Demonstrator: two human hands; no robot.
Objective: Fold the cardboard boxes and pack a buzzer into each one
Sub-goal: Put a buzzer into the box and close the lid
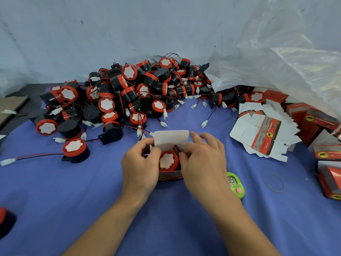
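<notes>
Box (pixel 170 177) upright on the surface (pixel 166 218), buzzer (pixel 168 161) already seated inside, white face up. Left hand (pixel 140 163) curled round the left wall to steady it. Right hand (pixel 203 163) pinches the right side, probably tucking the lead (pixel 176 147) in before closing. Lid flap (pixel 171 139) stands open behind. Right fingertips are hidden in the box, so I can't confirm what they grip. Timer (pixel 237 184) half covered by the wrist.
</notes>
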